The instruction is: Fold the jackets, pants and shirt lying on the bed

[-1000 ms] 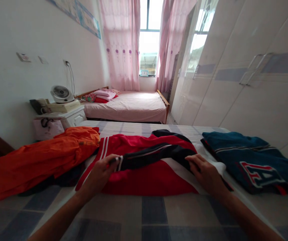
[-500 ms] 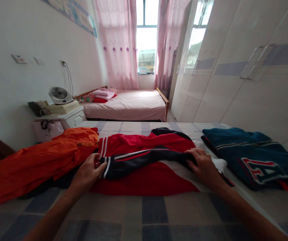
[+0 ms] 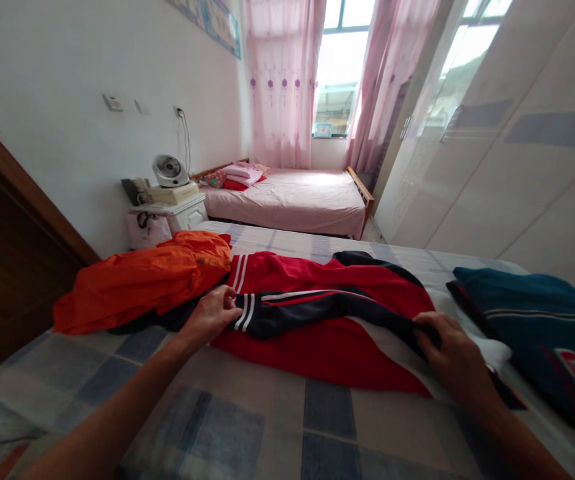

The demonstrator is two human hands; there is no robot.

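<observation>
A red, white and navy track jacket [image 3: 312,360] lies spread on the bed in front of me. One navy sleeve with white cuff stripes runs across its middle. My left hand [image 3: 216,308] pinches that sleeve at the cuff. Near the sleeve's upper end, my right hand [image 3: 447,343] is closed on the dark cloth. An orange garment [image 3: 142,277] lies left of the jacket, over something dark. To the right rests a folded teal garment [image 3: 542,320] with a large red-and-white letter patch.
A checked sheet [image 3: 287,427] covers the bed. Beyond stands a second bed [image 3: 297,193] with folded pink and red cloth. A fan [image 3: 169,171] sits on a white nightstand [image 3: 187,213] at the left. White wardrobes [image 3: 472,180] line the right side; a brown door [image 3: 7,253] is at far left.
The view has turned left, so the room and clothes appear further right. Both hands keep hold of the navy sleeve, which lies much as before.
</observation>
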